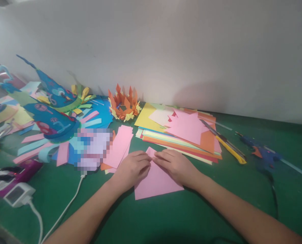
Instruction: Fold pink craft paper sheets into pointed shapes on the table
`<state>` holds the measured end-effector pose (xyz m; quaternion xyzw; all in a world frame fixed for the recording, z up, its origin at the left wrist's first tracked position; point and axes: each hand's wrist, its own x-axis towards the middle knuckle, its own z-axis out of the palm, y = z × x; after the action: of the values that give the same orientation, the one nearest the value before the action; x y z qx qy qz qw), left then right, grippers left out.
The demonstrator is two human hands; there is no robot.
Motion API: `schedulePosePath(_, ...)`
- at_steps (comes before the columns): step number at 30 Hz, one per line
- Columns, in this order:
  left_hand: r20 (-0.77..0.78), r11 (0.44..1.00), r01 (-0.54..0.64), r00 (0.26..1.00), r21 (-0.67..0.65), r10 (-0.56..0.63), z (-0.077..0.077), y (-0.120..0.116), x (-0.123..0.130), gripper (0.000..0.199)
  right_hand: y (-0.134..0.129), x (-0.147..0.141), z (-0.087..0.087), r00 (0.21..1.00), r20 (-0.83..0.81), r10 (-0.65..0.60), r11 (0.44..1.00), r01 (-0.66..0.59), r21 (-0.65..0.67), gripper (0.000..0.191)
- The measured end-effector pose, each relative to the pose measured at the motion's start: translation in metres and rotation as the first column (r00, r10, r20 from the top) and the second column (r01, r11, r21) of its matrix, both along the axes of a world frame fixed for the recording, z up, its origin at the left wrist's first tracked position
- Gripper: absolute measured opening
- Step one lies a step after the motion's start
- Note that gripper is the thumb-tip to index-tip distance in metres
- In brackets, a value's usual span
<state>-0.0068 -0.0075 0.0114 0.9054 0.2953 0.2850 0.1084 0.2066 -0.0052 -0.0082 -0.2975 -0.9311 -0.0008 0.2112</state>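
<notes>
A sheet of pink paper [158, 184] lies on the green tabletop in front of me, its top narrowing to a point between my hands. My left hand [134, 167] is closed on the paper's left edge, with its fingertips near the top corner. From the other side, my right hand [177, 166] grips the right edge, fingers bent and meeting the left fingertips close to the middle. Both thumbs are mostly hidden. Just beyond my left hand lie pink paper strips [119, 144] over some orange pieces.
A stack of coloured paper [181, 142] bears pink cut-outs and a yellow utility knife [230, 149]. A blue glue gun [264, 152] lies right. An orange paper crown [124, 105] stands at the back; blue cone hats [54, 120], a power strip [17, 176] and a white cable [73, 200] occupy the left.
</notes>
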Motion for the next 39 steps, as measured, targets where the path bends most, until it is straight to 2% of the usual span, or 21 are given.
schedulePosePath(14,-0.034,0.999,-0.012,0.999,-0.044,0.01,-0.003,-0.001,-0.003,0.017,-0.001,0.002,0.001,1.0,0.022,0.007,1.0,-0.007,0.024,0.026)
schedulePosePath(19,-0.065,0.994,-0.029,0.998,-0.106,0.022,0.002,-0.001,-0.003,0.021,-0.002,0.002,0.001,0.999,0.032,0.019,1.0,-0.02,0.014,0.025)
schedulePosePath(24,-0.095,0.993,-0.022,0.995,-0.114,0.011,0.006,0.001,-0.004,0.022,-0.002,0.0,0.001,0.998,0.044,0.036,0.999,-0.036,-0.004,0.027)
schedulePosePath(29,-0.08,0.992,-0.044,0.996,-0.116,0.035,0.001,0.002,-0.008,0.021,-0.003,0.001,0.002,0.997,0.025,0.074,0.997,-0.074,-0.005,0.03)
schedulePosePath(34,-0.083,0.981,-0.13,0.989,-0.147,0.119,-0.003,0.001,-0.012,0.017,-0.004,0.002,0.001,0.996,0.033,0.088,0.996,-0.088,-0.019,0.032)
schedulePosePath(39,-0.097,0.984,-0.111,0.99,-0.142,0.098,-0.003,0.002,-0.013,0.015,-0.003,0.001,0.001,0.996,0.014,0.085,0.996,-0.085,-0.024,0.032)
